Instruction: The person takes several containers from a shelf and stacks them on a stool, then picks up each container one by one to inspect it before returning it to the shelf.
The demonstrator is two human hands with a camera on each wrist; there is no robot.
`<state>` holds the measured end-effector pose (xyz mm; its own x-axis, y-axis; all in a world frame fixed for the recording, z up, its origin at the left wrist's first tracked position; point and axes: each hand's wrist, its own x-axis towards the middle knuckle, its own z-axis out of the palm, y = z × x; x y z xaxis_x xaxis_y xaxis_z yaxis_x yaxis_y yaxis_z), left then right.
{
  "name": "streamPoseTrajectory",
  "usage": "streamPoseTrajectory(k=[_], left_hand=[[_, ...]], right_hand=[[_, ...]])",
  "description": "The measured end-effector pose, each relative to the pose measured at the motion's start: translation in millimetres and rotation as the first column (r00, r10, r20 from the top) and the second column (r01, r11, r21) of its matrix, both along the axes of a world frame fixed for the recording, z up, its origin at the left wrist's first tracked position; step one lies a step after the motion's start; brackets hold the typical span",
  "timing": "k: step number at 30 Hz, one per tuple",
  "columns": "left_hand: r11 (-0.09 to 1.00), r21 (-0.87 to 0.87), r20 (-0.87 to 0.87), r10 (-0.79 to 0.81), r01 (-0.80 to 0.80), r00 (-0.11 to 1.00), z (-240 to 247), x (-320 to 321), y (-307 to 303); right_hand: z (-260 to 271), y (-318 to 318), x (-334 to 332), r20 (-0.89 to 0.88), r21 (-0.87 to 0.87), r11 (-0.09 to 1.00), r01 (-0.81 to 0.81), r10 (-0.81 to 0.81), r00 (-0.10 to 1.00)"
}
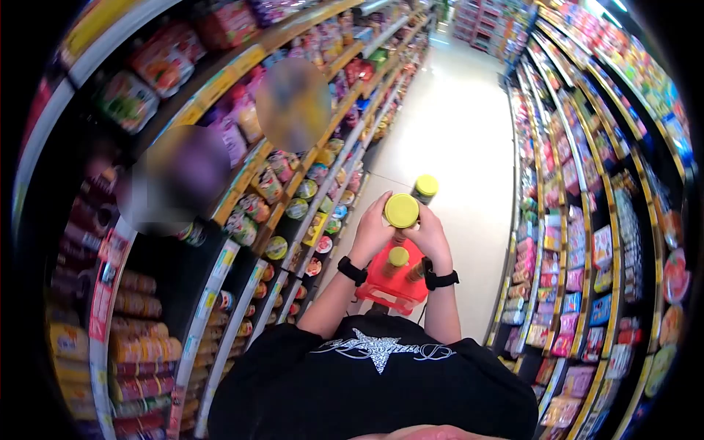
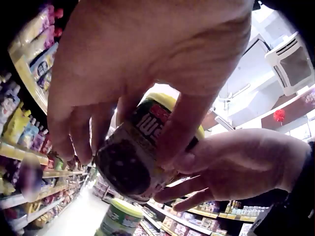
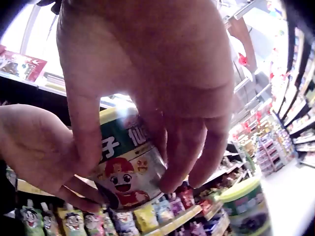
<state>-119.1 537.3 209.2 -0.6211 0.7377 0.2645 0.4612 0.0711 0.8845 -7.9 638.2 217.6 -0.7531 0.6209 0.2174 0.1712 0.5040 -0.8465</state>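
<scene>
A can with a yellow-green lid (image 1: 402, 211) is gripped between both hands in front of the chest. My left hand (image 1: 372, 233) curls round its left side; in the left wrist view the thumb presses the green and pale label (image 2: 129, 160). The right hand (image 1: 430, 236) holds the other side, and in the right wrist view its thumb and fingers span a label with a cartoon figure (image 3: 120, 182). A second can (image 1: 425, 188) with a similar lid stands just beyond, seen also at the lower right of the right wrist view (image 3: 246, 209).
Below the hands is a red basket or cart seat (image 1: 392, 293) with a yellow-lidded jar (image 1: 398, 257) and another jar. Stocked shelves (image 1: 242, 220) line the left side, more shelves (image 1: 579, 220) the right. A pale floor (image 1: 455, 125) runs between them.
</scene>
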Motion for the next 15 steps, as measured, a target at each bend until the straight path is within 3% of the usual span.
streamPoseTrajectory(k=[3,4,8,11,15], left_hand=[[0.994,0.046,-0.04,0.1,-0.098,0.994,7.3,-21.1,-32.7],[0.988,0.054,-0.047,0.145,-0.143,0.988,11.8,-26.5,-45.1],[0.957,0.064,-0.04,0.286,-0.283,0.957,19.8,-43.0,-96.4],[0.9,-0.015,-0.024,0.435,-0.435,0.9,14.8,-53.9,-132.3],[0.828,0.102,-0.075,0.559,-0.552,0.825,15.6,-62.6,-180.7]], right_hand=[[5.4,-27.5,-30.8,-0.012,-0.066,0.99,-0.124,0.124,0.992],[3.5,-36.1,-40.6,-0.044,0.0,0.989,-0.148,0.147,0.988],[3.8,-74.7,-76.8,-0.046,-0.004,0.962,-0.274,0.274,0.961],[4.9,-109.2,-102.0,-0.125,-0.126,0.905,-0.406,0.392,0.912],[4.4,-152.4,-128.0,-0.186,-0.145,0.836,-0.529,0.503,0.844]])
